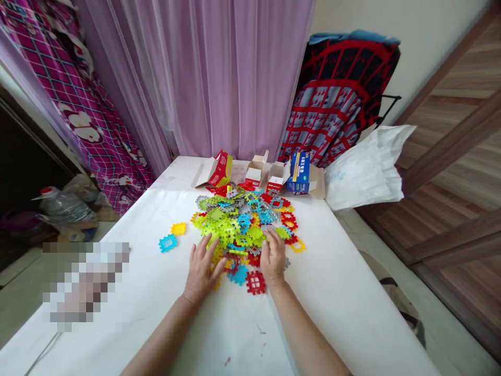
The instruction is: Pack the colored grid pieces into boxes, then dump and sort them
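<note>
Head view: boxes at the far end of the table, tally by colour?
Red box: 1
Red-and-white boxes: 2
Blue box: 1
Total: 4

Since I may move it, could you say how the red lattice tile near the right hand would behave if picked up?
The red plastic lattice tile is probably stiff and light for its size, being thin and full of openings. Lying flat, it seems unlikely to roll, though its notched edges may snag.
</note>
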`<state>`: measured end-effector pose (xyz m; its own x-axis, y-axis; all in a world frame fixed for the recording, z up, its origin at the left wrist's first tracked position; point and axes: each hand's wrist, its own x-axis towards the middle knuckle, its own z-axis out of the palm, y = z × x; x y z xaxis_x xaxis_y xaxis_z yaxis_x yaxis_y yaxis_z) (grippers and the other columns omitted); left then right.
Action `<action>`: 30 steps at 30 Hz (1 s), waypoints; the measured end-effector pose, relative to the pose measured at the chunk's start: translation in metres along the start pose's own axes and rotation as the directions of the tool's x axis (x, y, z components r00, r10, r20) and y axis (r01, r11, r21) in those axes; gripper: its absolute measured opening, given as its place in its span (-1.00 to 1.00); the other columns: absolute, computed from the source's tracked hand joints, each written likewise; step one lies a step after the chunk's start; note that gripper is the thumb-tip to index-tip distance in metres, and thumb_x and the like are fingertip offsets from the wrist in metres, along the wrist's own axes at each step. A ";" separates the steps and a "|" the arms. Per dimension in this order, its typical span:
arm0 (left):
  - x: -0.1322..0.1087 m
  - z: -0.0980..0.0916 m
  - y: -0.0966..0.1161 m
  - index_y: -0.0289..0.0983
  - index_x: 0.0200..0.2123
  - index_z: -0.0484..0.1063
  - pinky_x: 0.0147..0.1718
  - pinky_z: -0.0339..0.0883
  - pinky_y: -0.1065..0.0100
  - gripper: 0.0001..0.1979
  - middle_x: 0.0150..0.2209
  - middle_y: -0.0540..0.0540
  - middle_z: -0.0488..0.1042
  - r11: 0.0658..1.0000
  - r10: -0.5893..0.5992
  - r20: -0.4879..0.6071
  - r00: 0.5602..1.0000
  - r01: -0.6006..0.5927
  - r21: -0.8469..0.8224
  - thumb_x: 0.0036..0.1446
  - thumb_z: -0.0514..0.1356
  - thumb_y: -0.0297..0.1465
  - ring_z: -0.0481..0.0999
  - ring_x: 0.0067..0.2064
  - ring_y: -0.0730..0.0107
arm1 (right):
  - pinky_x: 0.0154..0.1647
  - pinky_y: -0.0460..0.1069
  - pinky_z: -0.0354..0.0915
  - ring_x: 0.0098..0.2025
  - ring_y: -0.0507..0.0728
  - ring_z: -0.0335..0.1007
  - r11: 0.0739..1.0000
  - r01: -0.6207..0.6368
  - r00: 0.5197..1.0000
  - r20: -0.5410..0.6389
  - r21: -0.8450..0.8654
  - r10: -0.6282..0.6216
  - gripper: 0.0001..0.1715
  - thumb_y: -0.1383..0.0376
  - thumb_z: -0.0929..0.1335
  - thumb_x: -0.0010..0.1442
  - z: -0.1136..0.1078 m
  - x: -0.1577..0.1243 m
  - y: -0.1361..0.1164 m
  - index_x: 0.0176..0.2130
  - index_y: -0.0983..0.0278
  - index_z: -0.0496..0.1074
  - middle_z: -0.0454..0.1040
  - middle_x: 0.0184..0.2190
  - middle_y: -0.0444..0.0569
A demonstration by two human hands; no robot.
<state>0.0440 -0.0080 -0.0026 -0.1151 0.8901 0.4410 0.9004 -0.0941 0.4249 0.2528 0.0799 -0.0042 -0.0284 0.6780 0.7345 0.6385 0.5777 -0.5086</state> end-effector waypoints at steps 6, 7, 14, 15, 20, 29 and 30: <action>-0.007 -0.004 -0.020 -0.23 0.09 0.35 0.16 0.27 0.09 -0.58 0.15 -0.22 0.40 0.969 -0.204 -0.138 0.969 0.179 -0.173 0.26 0.01 -0.18 0.39 0.17 0.18 | 0.06 0.15 0.25 -0.02 0.20 0.36 0.993 0.035 0.989 0.146 -0.109 -0.019 -0.69 0.24 0.27 0.23 -0.029 -0.014 0.018 -0.08 0.24 0.48 0.48 -0.10 0.08; -0.007 -0.004 -0.021 -0.23 0.08 0.36 0.16 0.28 0.09 -0.58 0.14 -0.21 0.42 0.965 -0.222 -0.135 0.966 0.197 -0.175 0.25 0.01 -0.18 0.41 0.15 0.18 | 0.05 0.15 0.24 -0.01 0.22 0.35 0.990 0.032 0.983 0.184 -0.140 -0.006 -0.67 0.22 0.29 0.21 -0.028 -0.014 0.018 -0.06 0.25 0.49 0.47 -0.08 0.09; -0.005 -0.006 -0.017 -0.21 0.03 0.41 0.13 0.31 0.12 -0.60 0.12 -0.16 0.45 0.962 -0.251 -0.105 0.962 0.237 -0.133 0.20 0.03 -0.20 0.44 0.12 0.18 | 0.04 0.16 0.15 -0.03 0.22 0.31 0.979 0.018 0.967 0.254 -0.204 0.035 -0.77 0.26 0.31 0.23 -0.020 -0.010 0.013 -0.20 0.17 0.57 0.50 -0.11 0.02; -0.004 -0.007 -0.016 -0.20 0.03 0.42 0.13 0.31 0.13 -0.60 0.12 -0.15 0.45 0.959 -0.265 -0.102 0.959 0.252 -0.129 0.19 0.04 -0.20 0.45 0.12 0.18 | 0.03 0.15 0.16 -0.04 0.22 0.32 0.984 0.019 0.971 0.238 -0.177 0.024 -0.76 0.25 0.30 0.25 -0.021 -0.010 0.013 -0.20 0.18 0.57 0.51 -0.12 0.02; -0.004 -0.007 -0.017 -0.19 0.00 0.44 0.12 0.32 0.15 -0.60 0.11 -0.12 0.46 0.941 -0.322 -0.117 0.939 0.304 -0.150 0.16 0.04 -0.21 0.45 0.12 0.18 | -0.05 0.11 0.29 -0.12 0.20 0.40 0.997 -0.075 0.985 0.152 -0.018 0.077 -0.61 0.17 0.18 0.33 -0.021 -0.017 0.021 -0.17 0.26 0.52 0.54 -0.20 0.12; -0.003 -0.001 -0.024 -0.21 -0.09 0.47 0.13 0.31 0.19 -0.61 0.05 -0.12 0.51 0.911 -0.384 -0.161 0.909 0.345 -0.225 0.13 0.03 -0.18 0.49 0.08 0.22 | -0.16 0.02 0.38 -0.13 0.19 0.51 0.925 -0.358 0.930 0.140 0.127 0.340 -0.51 0.09 0.14 0.30 -0.036 -0.026 0.026 -0.03 0.28 0.46 0.57 -0.12 0.13; -0.003 -0.001 -0.024 -0.20 -0.09 0.47 0.13 0.31 0.19 -0.62 0.05 -0.11 0.52 0.910 -0.385 -0.161 0.909 0.346 -0.227 0.12 0.03 -0.17 0.49 0.07 0.22 | -0.17 0.01 0.38 -0.15 0.18 0.51 0.925 -0.362 0.928 0.143 0.115 0.345 -0.50 0.09 0.14 0.29 -0.043 -0.026 0.030 -0.02 0.28 0.46 0.57 -0.13 0.13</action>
<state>0.0223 -0.0089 -0.0133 -0.5191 0.7732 0.3643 0.6845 0.1208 0.7190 0.3059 0.0603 -0.0192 0.0844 0.8933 0.4415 0.5127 0.3410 -0.7880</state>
